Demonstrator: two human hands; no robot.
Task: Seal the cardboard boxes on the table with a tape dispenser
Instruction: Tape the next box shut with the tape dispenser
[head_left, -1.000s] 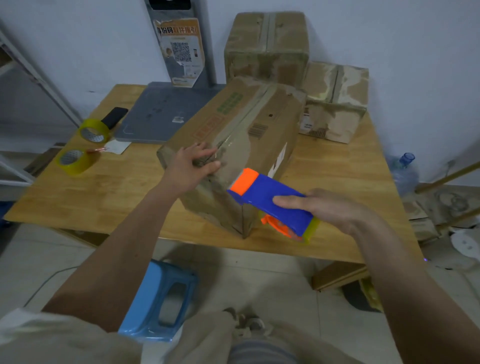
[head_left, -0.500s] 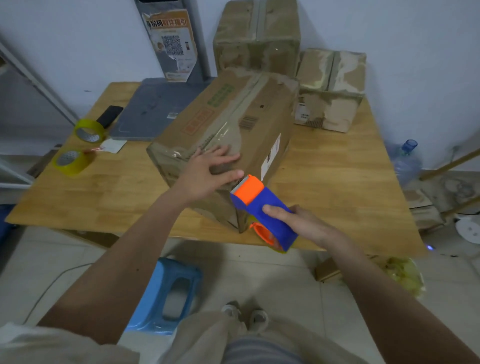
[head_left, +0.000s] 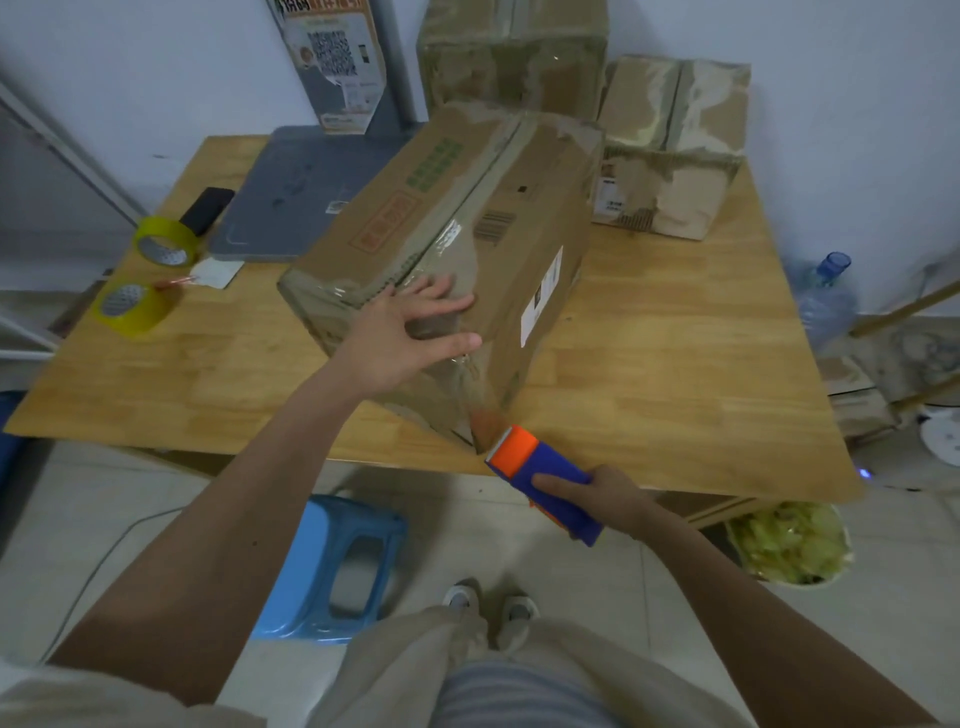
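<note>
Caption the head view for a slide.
Left hand presses flat on the large cardboard box while the right hand holds the tape dispenser at its near corner.

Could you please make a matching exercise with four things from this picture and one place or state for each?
Things
1. tape dispenser
2. big box
3. yellow tape rolls
4. blue stool

Places or states
A. on the floor under the table edge
B. on the table's left side
C. pressed by the left hand
D. gripped by the right hand

Pairs: 1-D, 2-C, 3-B, 4-A
</note>
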